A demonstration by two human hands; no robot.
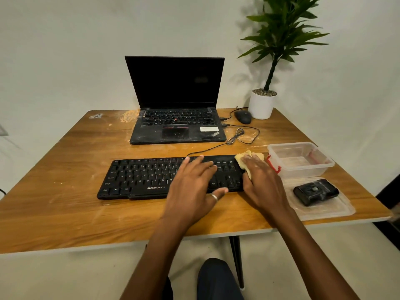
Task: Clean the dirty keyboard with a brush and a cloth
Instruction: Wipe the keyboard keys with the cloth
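Toward table (pixel 65 202) front edge, left hand (pixel 192 185) lies flat and spread on keyboard (pixel 140 180), gripping nothing, likely steadying it, while right hand (pixel 263 185) presses yellow cloth (pixel 244 158) flat-fingered onto its right end to wipe.

Yellow cloth (pixel 240 158) (crumpled) atop flat black keyboard (pixel 140 180).

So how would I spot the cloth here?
Start at the wooden table, then the black keyboard nearest the person. At its right end, the right hand presses a crumpled cloth: the only pale yellow thing, beside a clear plastic box.
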